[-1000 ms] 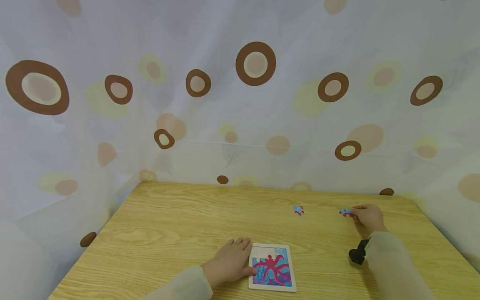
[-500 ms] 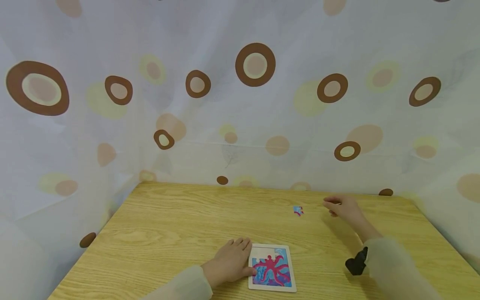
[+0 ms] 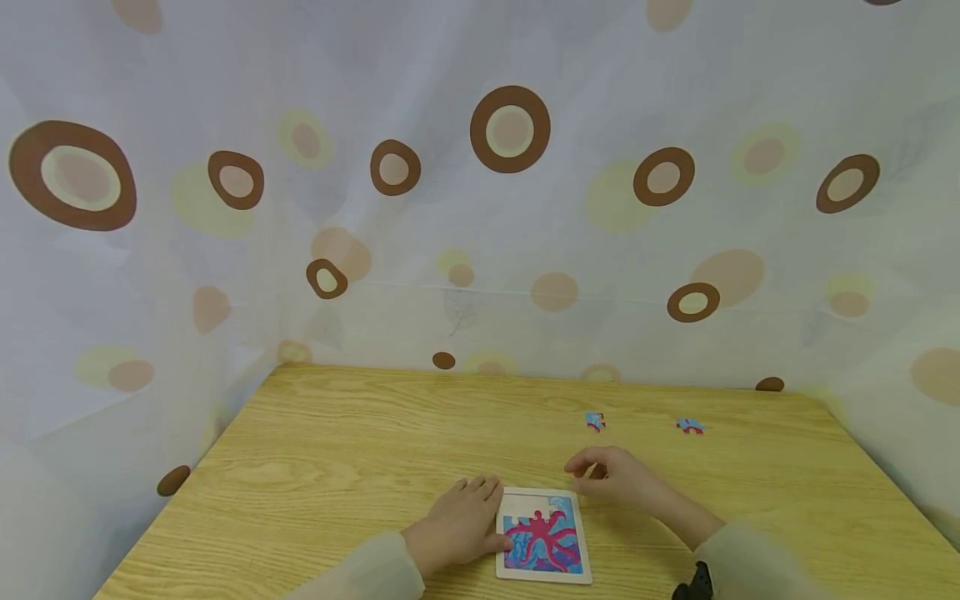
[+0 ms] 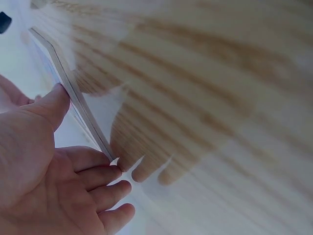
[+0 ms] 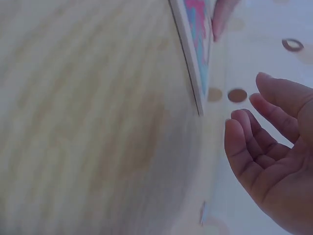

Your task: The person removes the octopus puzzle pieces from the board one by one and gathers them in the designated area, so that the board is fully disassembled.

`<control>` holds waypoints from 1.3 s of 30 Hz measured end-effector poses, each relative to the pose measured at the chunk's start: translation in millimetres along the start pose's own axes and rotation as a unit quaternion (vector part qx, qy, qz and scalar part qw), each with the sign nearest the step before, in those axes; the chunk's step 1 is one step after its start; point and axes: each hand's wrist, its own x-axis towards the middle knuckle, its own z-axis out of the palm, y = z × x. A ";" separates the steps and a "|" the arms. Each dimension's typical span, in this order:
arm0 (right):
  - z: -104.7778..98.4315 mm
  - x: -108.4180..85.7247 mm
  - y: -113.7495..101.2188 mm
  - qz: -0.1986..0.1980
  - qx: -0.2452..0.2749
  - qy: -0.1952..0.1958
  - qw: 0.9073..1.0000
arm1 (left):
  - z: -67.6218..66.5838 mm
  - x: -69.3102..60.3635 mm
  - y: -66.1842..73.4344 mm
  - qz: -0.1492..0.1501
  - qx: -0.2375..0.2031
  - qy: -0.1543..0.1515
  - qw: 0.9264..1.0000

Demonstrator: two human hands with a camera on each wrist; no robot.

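Note:
A white-framed jigsaw puzzle (image 3: 543,567) of a pink octopus on blue lies flat on the table; bare pale board shows across its upper left. My left hand (image 3: 461,523) rests along its left side, thumb on the frame and fingers straight. In the left wrist view that hand's thumb (image 4: 57,100) touches the frame edge. My right hand (image 3: 618,479) hovers by the puzzle's upper right corner. Its fingers (image 5: 239,147) are loosely curled in the right wrist view, with nothing visible between them. Two loose puzzle pieces, a blue-and-pink one (image 3: 596,422) and a wider one (image 3: 691,426), lie farther back.
The wooden table (image 3: 337,450) reaches back to a white curtain (image 3: 420,233) with brown and yellow circles, which also hangs at both sides. A black wrist strap device (image 3: 696,583) sits at my right sleeve.
My right hand has left the wider puzzle piece at the back right and come left and nearer, to the puzzle's corner. That piece lies in the same place. The left hand has stayed still.

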 end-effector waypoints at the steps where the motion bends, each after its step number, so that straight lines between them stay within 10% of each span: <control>1: 4.5 -0.5 -1.7 -0.001 0.000 -0.011 1.000 | 0.3 0.0 0.1 0.000 0.000 0.001 1.000; 15: 33.2 -3.1 -14.7 -0.030 -0.105 -0.061 0.992 | 1.2 0.2 1.0 -0.003 0.004 0.012 1.000; 39: 38.5 -5.5 -12.6 -0.016 -0.100 -0.041 0.994 | 1.9 1.1 0.8 -0.001 -0.008 0.014 1.000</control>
